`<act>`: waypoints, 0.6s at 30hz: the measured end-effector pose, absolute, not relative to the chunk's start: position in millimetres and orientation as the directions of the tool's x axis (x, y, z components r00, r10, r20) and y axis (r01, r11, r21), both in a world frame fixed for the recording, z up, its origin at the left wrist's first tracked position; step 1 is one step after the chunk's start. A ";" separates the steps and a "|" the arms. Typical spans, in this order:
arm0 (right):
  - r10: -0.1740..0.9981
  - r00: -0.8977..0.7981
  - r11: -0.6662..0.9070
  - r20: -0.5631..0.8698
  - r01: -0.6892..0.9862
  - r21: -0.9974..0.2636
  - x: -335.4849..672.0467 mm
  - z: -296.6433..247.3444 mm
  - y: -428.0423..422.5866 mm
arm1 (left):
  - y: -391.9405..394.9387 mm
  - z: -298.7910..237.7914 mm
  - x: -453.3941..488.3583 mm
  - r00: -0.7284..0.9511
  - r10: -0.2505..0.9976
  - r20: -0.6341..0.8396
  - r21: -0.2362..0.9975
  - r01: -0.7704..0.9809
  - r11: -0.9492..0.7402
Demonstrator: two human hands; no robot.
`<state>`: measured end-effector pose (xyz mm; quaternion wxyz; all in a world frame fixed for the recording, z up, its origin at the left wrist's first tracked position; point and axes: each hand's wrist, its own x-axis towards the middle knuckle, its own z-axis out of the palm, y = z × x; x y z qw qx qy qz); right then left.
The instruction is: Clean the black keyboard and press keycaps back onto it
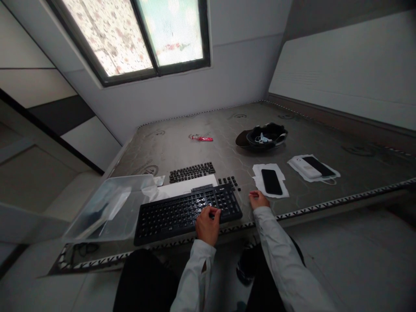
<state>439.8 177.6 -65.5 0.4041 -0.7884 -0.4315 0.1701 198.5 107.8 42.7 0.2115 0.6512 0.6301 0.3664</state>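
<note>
A black keyboard (182,212) lies at the near edge of a patterned grey mattress (227,125). My left hand (208,224) rests on the keyboard's right part with its fingers curled in a pinch over the keys; what they hold is too small to make out. My right hand (258,199) lies on the surface just right of the keyboard, fingers curled down against the fabric. Loose black keycaps (191,171) sit in rows behind the keyboard, and a smaller cluster of keycaps (230,181) lies near its far right corner. White paper (185,187) lies under the keyboard's back edge.
A clear plastic lid (107,208) lies left of the keyboard. A black phone on white tissue (271,182) sits right of my right hand, with a white power bank and second phone (312,167) farther right. A black cap (264,136) and red wrapper (202,138) lie behind.
</note>
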 end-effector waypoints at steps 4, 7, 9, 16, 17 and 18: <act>0.885 0.457 -0.239 0.087 0.607 -0.758 445.5 -78.4 200.3 | 108.3 42.6 197.5 -0.050 0.976 0.211 0.743 0.657 -0.127; 0.921 0.377 -0.203 0.094 0.673 -0.711 446.7 -88.6 215.0 | 108.7 41.9 197.0 -0.027 0.977 0.211 0.751 0.644 -0.144; 0.932 0.355 -0.214 0.074 0.703 -0.678 447.7 -94.7 223.7 | 109.1 41.4 197.2 -0.027 0.977 0.211 0.756 0.638 -0.146; 0.943 0.328 -0.210 0.061 0.726 -0.655 446.9 -102.3 239.9 | 109.6 43.1 198.8 -0.036 0.980 0.194 0.759 0.639 -0.127; 0.944 0.323 -0.204 0.066 0.729 -0.653 446.3 -101.9 240.2 | 109.5 43.7 198.8 -0.035 0.981 0.193 0.759 0.639 -0.126; 0.945 0.318 -0.197 0.072 0.732 -0.652 445.8 -101.3 240.1 | 109.4 44.3 198.8 -0.034 0.981 0.192 0.759 0.639 -0.126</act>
